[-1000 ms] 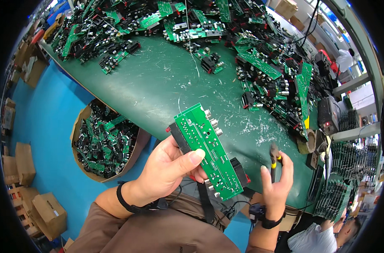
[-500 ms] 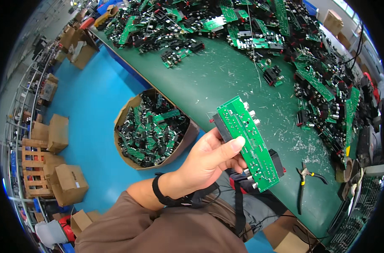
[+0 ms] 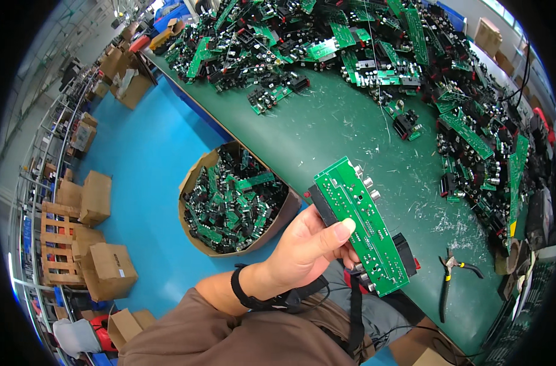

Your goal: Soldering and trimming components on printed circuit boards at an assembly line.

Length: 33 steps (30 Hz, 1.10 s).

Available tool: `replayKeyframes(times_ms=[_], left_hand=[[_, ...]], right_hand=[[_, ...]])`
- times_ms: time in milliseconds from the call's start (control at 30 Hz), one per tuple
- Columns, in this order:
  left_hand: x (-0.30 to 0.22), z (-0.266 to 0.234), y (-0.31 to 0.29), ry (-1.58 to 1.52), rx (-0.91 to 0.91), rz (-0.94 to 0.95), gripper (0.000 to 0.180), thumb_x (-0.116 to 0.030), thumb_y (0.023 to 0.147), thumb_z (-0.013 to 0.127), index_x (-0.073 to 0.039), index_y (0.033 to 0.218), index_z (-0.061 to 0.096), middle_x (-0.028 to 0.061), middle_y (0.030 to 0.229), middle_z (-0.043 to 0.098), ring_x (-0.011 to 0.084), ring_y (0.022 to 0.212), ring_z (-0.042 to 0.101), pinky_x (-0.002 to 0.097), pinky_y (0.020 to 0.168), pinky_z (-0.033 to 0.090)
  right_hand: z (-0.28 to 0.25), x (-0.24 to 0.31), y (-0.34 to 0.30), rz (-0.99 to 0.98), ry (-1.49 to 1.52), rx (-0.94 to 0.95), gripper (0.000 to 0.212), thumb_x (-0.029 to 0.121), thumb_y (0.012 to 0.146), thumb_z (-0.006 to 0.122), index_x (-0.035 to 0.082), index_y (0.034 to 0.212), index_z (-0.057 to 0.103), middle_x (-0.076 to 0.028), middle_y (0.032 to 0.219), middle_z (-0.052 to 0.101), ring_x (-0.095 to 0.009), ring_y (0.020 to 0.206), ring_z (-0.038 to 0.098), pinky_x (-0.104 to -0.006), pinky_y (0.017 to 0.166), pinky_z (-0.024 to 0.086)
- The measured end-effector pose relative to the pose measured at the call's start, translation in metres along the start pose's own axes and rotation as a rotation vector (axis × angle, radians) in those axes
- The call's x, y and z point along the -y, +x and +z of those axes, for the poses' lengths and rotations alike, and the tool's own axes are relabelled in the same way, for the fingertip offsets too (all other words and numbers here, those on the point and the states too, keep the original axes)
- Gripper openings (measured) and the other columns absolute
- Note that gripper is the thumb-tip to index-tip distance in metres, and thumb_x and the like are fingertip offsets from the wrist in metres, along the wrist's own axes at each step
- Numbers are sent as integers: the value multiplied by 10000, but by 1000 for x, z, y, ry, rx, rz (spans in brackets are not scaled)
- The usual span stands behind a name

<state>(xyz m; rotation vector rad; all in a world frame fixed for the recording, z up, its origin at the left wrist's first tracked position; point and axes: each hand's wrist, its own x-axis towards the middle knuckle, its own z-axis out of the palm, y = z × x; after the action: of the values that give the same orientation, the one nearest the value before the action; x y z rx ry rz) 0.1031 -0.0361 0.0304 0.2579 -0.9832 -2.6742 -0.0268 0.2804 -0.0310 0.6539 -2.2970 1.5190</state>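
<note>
Fingers (image 3: 336, 236) of the left hand (image 3: 297, 247) are pinching, thumb laid flat on top and the rest underneath; the right hand's, out of my sight, I can't tell. Largest around us is the blue floor (image 3: 137, 158), then the green table (image 3: 339, 131), its far and right sides heaped with a pile of circuit boards (image 3: 412, 79). Beside its edge stands a rounded cardboard bin (image 3: 285, 216) full of more. Over the near edge, tilted, the pinched green board (image 3: 375, 242) shows its soldered face, black blocks (image 3: 405, 253) along its sides. Right of it, the yellow-banded cutters (image 3: 447, 280) lie with handles apart, near pale flecks (image 3: 455, 222).
</note>
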Motion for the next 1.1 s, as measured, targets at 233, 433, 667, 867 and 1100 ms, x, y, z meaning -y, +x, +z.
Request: replayKeyframes(times_ms=[233,433,667,867,1100], left_hand=[[1,3,0,-19,-21,-21,274,-165,914,537,-52,1145,444,88,925,608,154,736,618,261,618,518],[4,1,1,-29,-21,-31,270,-169,914,541,-50,1140,454,86,919,609,153,745,615,258,617,512],[2,2,-1,-7,-14,-16,274,-168,913,542,-47,1142,454,85,921,609,142,743,612,256,619,512],[3,1,-1,7,-1,-38,272,-166,910,546,-49,1140,458,79,921,608,138,745,610,258,629,512],[0,7,-2,25,-26,-73,285,-159,901,558,-45,1142,457,74,920,600,144,746,604,271,641,507]], right_hand=[[35,23,1,25,61,15,566,346,846,496,-78,1213,420,-248,1170,501,-291,1071,540,-382,848,510],[63,48,1,45,105,3,583,358,843,503,-77,1221,414,-247,1177,497,-294,1076,537,-386,852,507],[73,77,2,64,96,-9,603,372,840,512,-76,1230,407,-247,1186,492,-296,1081,534,-391,856,504],[82,99,4,78,89,-8,620,383,837,519,-75,1237,401,-247,1193,487,-299,1086,531,-395,860,500],[88,124,7,90,76,-14,640,397,834,528,-74,1246,395,-246,1202,482,-301,1092,527,-400,864,497]])
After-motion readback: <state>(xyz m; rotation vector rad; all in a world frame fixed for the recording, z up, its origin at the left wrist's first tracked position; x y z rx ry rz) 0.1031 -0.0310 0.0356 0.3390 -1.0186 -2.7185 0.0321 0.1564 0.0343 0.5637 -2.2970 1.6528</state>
